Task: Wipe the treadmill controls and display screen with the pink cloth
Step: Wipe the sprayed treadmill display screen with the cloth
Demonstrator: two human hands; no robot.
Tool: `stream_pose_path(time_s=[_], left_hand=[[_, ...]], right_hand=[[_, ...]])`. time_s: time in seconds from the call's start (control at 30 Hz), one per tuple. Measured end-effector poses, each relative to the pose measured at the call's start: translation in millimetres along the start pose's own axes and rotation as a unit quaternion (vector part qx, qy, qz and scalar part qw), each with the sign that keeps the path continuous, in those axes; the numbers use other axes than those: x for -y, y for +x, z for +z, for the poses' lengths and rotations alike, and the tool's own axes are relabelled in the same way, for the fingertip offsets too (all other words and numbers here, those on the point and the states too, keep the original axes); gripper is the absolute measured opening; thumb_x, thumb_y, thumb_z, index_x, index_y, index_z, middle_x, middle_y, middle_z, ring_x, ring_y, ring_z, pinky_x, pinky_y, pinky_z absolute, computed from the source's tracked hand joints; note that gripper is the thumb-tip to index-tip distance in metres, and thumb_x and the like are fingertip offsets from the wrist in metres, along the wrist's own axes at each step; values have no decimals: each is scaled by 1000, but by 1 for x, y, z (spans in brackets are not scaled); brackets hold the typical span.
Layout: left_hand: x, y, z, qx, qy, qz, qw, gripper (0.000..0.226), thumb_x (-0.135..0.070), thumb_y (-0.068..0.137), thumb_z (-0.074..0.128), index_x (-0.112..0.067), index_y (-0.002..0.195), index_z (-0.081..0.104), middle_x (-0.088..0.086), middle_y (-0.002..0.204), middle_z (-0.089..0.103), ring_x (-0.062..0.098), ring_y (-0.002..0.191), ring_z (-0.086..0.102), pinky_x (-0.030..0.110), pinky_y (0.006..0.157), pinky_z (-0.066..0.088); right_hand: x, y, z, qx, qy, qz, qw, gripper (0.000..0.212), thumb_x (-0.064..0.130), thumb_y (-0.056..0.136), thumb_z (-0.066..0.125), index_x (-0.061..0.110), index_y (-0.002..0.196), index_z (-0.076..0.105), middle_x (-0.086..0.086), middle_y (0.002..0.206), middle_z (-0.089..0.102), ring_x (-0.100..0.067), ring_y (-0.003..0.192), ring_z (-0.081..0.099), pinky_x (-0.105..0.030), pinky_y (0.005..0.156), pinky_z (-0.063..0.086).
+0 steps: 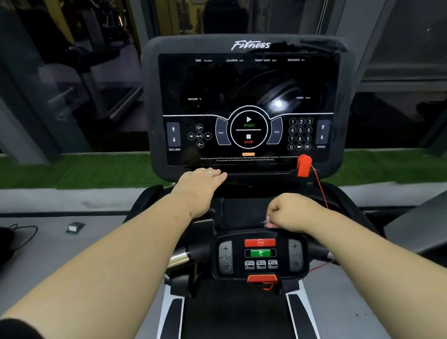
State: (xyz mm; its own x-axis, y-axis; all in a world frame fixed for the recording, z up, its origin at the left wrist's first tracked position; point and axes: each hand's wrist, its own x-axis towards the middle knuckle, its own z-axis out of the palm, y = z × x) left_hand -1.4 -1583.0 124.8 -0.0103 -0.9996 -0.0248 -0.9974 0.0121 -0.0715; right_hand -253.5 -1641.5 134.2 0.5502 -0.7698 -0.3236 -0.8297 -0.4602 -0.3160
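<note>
My left hand lay flat, fingers straight and together, palm down on the ledge just under the display screen, with a ring on one finger. Directly above its fingertips sat the console's printed controls: the incline arrows up and to the left of that hand, the round START and STOP pad up and to its right.

My right hand was curled into a fist, lower down and nearer me than the left, over the dark tray between the console and the small handlebar panel. Only a scrap of the pink cloth showed, bunched under my curled fingers at the hand's lower left edge; most of it was hidden inside the grip. The handlebar panel, with its red and green buttons, lay just below that hand. Above and slightly right of it, the red safety clip stood on the ledge, its thin red cord running down past my wrist.
</note>
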Motion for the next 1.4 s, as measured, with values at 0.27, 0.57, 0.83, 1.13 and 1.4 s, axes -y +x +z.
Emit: stream_pose_path(time_s=[0.27,0.57,0.83,1.13,1.4], left_hand=[[28,7,0,-47,-17,-47,998,87,7,86,52,-47,153,38,-5,148,47,23,129,45,37,97,48],[28,14,0,-78,10,-82,994,76,0,94,51,-55,146,43,-12,139,52,18,115,52,34,76,53],[27,12,2,-90,14,-82,993,78,0,94,49,-54,149,40,-11,139,51,19,113,51,34,75,51],[24,12,-2,-74,22,-98,992,78,-1,94,52,-54,149,39,-10,140,50,19,115,51,35,73,51],[23,12,1,-81,12,-97,992,76,-1,94,48,-53,149,40,-10,141,50,20,116,51,37,79,54]], right_hand=[[17,9,15,12,52,-79,995,23,25,94,62,39,104,78,13,111,74,-9,105,65,-31,99,51],[31,65,32,-50,-25,-57,997,37,18,91,67,39,121,71,1,112,55,-29,100,64,-35,87,54],[71,93,40,133,-93,24,986,79,16,94,47,18,163,10,-9,162,13,-40,142,33,-44,115,38],[60,89,37,141,-129,-75,979,58,31,101,46,39,157,35,-1,161,29,-28,146,32,-36,120,27],[66,89,47,89,-118,-48,988,76,27,92,50,27,162,21,4,166,18,-33,145,24,-45,117,33]])
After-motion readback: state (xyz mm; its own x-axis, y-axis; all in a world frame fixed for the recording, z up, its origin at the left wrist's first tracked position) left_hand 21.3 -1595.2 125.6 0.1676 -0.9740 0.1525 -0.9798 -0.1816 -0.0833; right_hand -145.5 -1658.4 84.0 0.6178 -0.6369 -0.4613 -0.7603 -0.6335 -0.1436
